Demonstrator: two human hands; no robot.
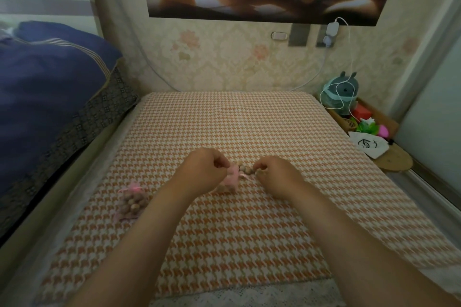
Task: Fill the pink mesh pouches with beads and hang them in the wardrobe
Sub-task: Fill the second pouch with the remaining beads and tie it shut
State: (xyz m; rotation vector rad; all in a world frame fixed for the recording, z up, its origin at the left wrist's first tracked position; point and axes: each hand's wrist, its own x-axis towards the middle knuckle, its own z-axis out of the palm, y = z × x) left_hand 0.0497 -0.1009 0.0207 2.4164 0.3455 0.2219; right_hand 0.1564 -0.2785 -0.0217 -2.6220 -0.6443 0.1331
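Observation:
On the orange houndstooth cover (249, 232) my left hand (202, 169) pinches the top of a pink mesh pouch (230, 177) that rests on the cloth. My right hand (277, 173) is closed over wooden beads (245, 169) right beside the pouch mouth; a few beads show between the two hands. A second pink mesh pouch (132, 200), filled with brown beads and tied with a pink ribbon, lies to the left, apart from both hands.
A dark blue quilt (50, 97) is piled on the left. At the right edge stands a wooden tray (389, 122) with a plush toy (341, 90), a white cloth bag (369, 144) and small items. A charger cable (349, 57) hangs from the wall.

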